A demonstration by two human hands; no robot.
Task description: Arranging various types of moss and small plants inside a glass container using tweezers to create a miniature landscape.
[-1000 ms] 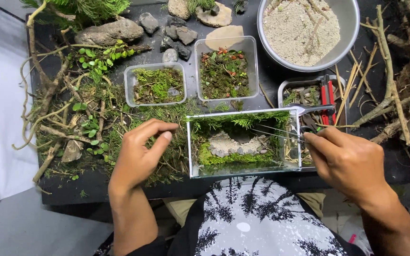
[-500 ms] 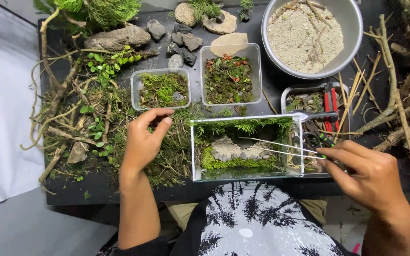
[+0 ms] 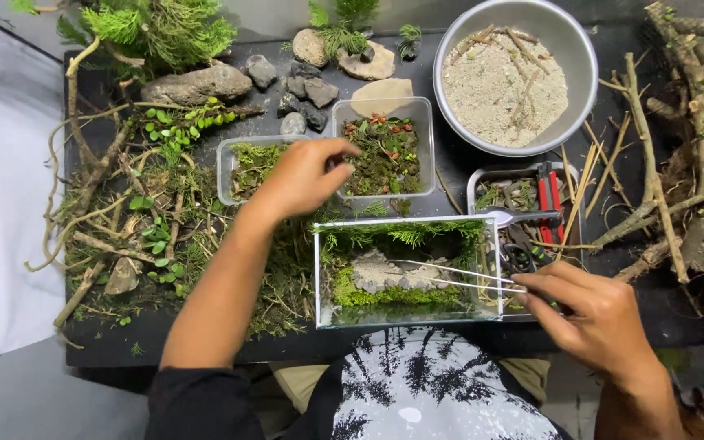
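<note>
While at tank rim (image 3: 407,222), tweezers (image 3: 458,275)

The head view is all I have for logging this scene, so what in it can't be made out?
- Left hand: its fingertips dip over the tall clear plastic tub of leafy plants; any grip is hidden by the hand itself.
- Small clear plastic tub of green moss: right half covered by that hand.
- Right hand: holds long metal tweezers; tips too thin to tell if they carry anything.
- Grey metal tray of tools: contents overlap, partly hidden.
</note>
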